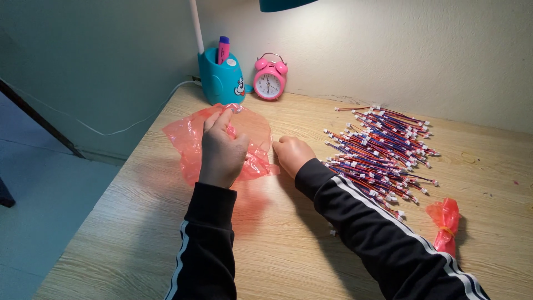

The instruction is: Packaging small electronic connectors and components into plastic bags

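A thin red plastic bag (191, 141) lies spread on the wooden table (139, 233). My left hand (222, 147) rests on top of it, fingers bent and gripping the film. My right hand (291, 154) sits at the bag's right edge, fingers curled onto the edge; whether it pinches the film is hard to see. To the right of that hand lies a loose pile of several short red, blue and black wires with white connectors (380, 150).
A twisted red bag piece (445, 225) lies at the front right. At the back stand a blue pen holder lamp base (222, 78) with a pink marker and a pink alarm clock (269, 79). The table's left edge drops off to the floor.
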